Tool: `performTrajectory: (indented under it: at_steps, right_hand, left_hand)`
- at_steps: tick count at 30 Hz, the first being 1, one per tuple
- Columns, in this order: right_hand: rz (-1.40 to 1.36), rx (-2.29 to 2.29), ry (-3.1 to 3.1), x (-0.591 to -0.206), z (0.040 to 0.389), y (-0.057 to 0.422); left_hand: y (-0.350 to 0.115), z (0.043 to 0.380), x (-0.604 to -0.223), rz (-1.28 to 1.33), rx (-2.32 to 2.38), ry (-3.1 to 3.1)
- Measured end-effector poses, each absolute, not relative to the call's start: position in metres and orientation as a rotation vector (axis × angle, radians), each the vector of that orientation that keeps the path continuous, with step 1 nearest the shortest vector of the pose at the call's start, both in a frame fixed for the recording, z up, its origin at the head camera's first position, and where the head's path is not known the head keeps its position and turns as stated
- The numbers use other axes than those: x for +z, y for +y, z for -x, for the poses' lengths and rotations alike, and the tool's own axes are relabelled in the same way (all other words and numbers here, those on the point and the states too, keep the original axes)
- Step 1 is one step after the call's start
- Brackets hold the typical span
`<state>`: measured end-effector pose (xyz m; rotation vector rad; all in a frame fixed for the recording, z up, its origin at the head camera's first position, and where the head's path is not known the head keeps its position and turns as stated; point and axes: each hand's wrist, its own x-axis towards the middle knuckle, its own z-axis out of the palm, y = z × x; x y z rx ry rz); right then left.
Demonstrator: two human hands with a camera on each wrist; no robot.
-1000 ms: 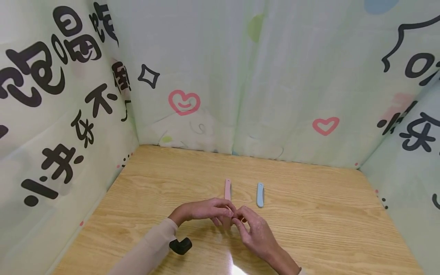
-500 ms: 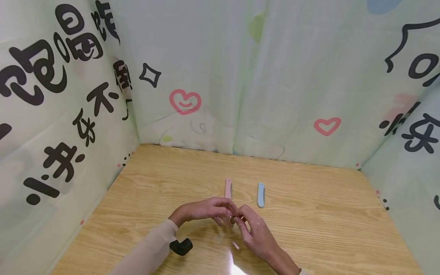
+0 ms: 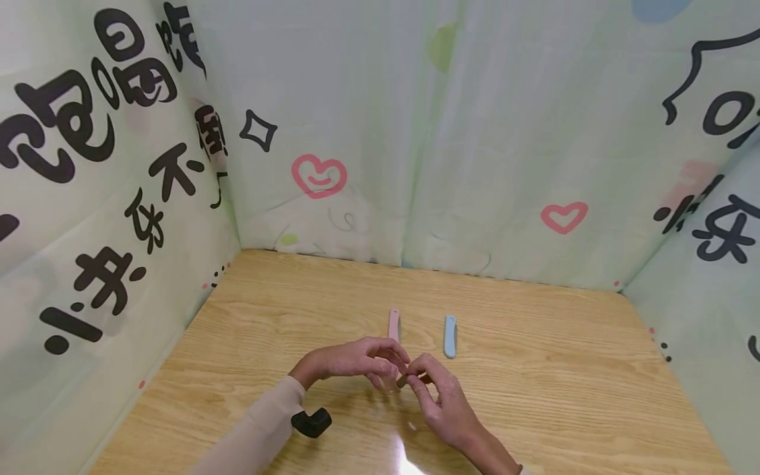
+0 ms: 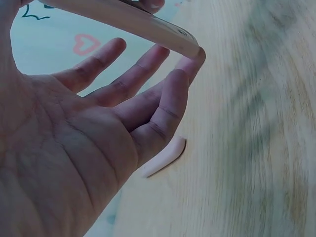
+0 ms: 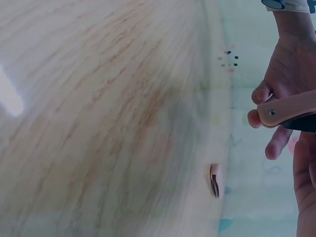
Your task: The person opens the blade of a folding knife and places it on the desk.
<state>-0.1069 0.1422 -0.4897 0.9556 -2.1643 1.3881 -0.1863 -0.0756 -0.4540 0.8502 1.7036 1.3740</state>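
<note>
In the head view my right hand (image 3: 445, 402) pinches a peach-coloured folding knife (image 3: 402, 381) between thumb and fingertips. The right wrist view shows its handle (image 5: 294, 109), with a rivet at one end and a dark part beneath. My left hand (image 3: 359, 359) sits just left of it, fingers spread and slightly bent. In the left wrist view, the index fingertip (image 4: 198, 55) touches the end of the knife's handle (image 4: 143, 27). Past the left hand lies a pink folded knife (image 3: 394, 324), partly hidden by the fingers. A light-blue folded knife (image 3: 450, 338) lies right of it.
The wooden table (image 3: 534, 369) is bordered by a pale printed curtain (image 3: 475, 165) at the back and both sides. A black device (image 3: 312, 423) is strapped at my left wrist. Glare shines on the table's near edge.
A second ago the peach knife lay lengthwise under the left hand. It is now turned end-on in the right fingertips, and the left fingers are spread wider. Both knives on the table stay put.
</note>
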Motion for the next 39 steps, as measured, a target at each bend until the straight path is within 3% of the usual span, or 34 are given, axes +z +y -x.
performTrajectory:
  at_steps: [16, 28, 39]
  right_hand:
    - [-0.794, 1.490, -2.125, -0.488, 0.108, 0.150]
    - [-0.921, 1.295, -2.134, -0.483, 0.109, 0.154]
    - [-0.715, 1.223, -2.378, -0.494, 0.104, 0.160]
  left_hand:
    - [-0.060, 0.187, -0.463, -0.767, 1.427, 1.691]
    - [-0.060, 0.184, -0.465, -0.784, 1.395, 1.761]
    - [-0.062, 0.180, -0.469, -0.794, 1.305, 1.852]
